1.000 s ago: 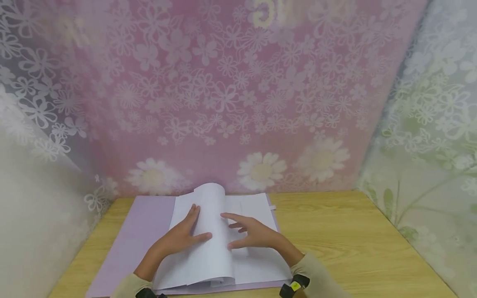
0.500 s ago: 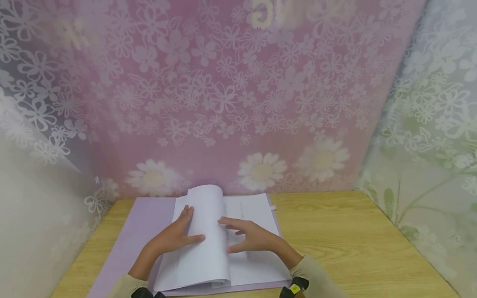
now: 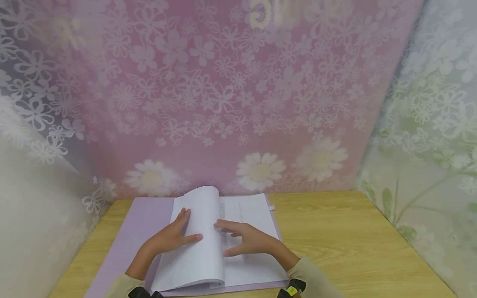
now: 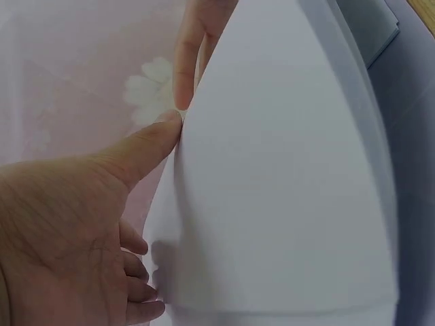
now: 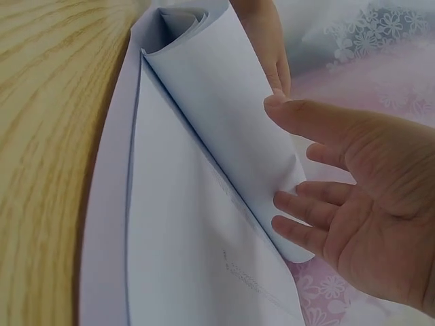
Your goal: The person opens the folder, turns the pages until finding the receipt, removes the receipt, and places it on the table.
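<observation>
A lilac folder [image 3: 141,217] lies spread on the table, with white paper sheets in it. Several sheets bend over to the left in a tall curl [image 3: 204,260]. My left hand [image 3: 167,239] lies along the left side of the curl, thumb extended across the paper and fingers straight. My right hand [image 3: 251,239] is at the curl's right side, its fingers extended and thumb spread below them. In the right wrist view, its fingertips [image 5: 289,202] are right at the curled paper [image 5: 224,102]. Small print shows on the flat sheet [image 3: 257,211] underneath.
The wooden table [image 3: 335,244] extends to the right of the folder. A small pale tab [image 3: 272,207] sticks out at the folder's right edge. Behind the table stands a pink flowered backdrop [image 3: 223,157], with pale flowered panels on both sides.
The curled sheets have shifted left, and more of the printed sheet under them shows. Both hands have moved slightly left along with the curl.
</observation>
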